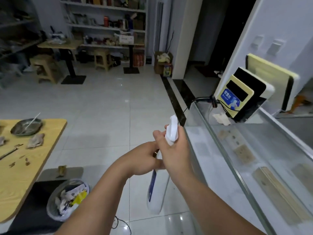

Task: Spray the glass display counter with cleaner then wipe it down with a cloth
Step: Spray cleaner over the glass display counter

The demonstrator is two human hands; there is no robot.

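Observation:
A white spray bottle (156, 192) with a blue label hangs upright in front of me, over the tiled floor just left of the glass display counter (237, 158). My right hand (176, 150) grips its neck and white trigger head (171, 131). My left hand (144, 160) holds the bottle's upper body just below that. A crumpled pale cloth (221, 118) lies on the counter's glass top, near its far end.
A payment stand with cards and a black cable (237, 97) sits at the counter's far end. At my left are a wooden table (25, 175) with a metal dish and scraps and a full waste bin (67, 199). Stools, tables and shelves stand beyond the open tiled floor.

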